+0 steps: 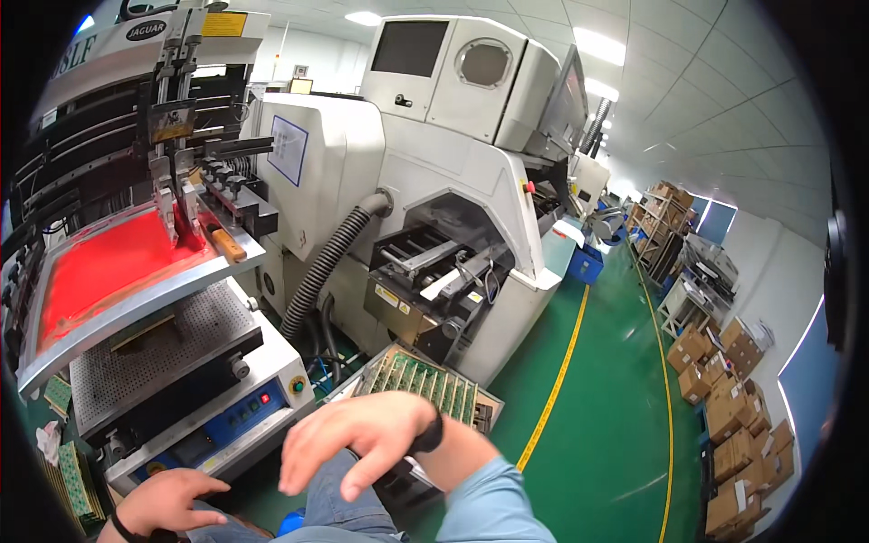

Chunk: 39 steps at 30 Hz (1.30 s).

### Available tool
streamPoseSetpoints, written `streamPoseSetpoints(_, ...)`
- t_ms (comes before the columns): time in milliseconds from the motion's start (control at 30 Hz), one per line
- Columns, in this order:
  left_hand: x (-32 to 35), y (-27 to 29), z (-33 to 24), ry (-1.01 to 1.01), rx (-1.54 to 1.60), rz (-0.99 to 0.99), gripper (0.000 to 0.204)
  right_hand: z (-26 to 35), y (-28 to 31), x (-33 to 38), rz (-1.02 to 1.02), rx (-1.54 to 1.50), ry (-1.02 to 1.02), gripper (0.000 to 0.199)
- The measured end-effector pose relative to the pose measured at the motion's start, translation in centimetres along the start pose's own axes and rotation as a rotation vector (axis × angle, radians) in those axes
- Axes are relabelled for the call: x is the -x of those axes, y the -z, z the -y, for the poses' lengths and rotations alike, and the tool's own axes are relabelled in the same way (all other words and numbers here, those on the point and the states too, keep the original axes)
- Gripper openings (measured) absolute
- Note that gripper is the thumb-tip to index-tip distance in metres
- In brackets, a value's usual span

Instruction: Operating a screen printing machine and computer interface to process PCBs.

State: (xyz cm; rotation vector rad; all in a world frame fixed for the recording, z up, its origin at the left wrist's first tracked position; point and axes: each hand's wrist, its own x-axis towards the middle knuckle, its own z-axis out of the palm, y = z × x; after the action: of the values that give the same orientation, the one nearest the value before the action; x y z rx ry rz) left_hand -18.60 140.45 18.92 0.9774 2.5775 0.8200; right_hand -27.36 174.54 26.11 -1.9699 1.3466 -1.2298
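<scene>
**Fingers spread and empty beside the rack of green boards**

Fingers (312, 452) of the right hand (362, 439) are splayed wide and hold nothing, hovering just in front of the rack of green circuit boards (425, 382). The left hand (167, 502) rests loosely open on the person's knee, also empty, near the screen printer (181, 362) with its red stencil frame (109, 262).

Judging by this, the step is between grasps; a next move would call for closing on 1 board's edge in the rack.

A yellow label (224, 24) sits atop the printer, a blue-bordered white sheet (288, 149) on the white machine (434, 163). Brown cartons (733, 425) line the green floor (606, 398) at right.
</scene>
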Motion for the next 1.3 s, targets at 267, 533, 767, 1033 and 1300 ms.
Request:
streamPoseSetpoints(267,-3.8,1.0,4.2,-0.029,0.128,0.107,0.049,-10.5,-2.0,-4.8,0.040,-0.079,0.015,0.047)
streamPoseSetpoints(533,-4.4,0.8,9.7,0.155,0.337,0.137,0.046,-16.5,0.6,-5.2,0.008,-0.179,-0.210,0.045)
streamPoseSetpoints(767,-0.2,-1.8,9.9,0.281,0.355,0.047,0.047,-19.2,0.7,-5.6,0.133,-0.156,-0.249,0.047)
streamPoseSetpoints(1033,9.1,-4.0,5.8,0.334,0.196,-0.362,0.041,-13.8,-2.6,-3.4,-0.038,0.305,-0.411,0.040)
streamPoseSetpoints(1300,21.2,-1.8,5.2,0.714,0.192,-0.897,0.030,-12.4,2.4,-5.7,-0.490,0.413,-0.751,0.025)
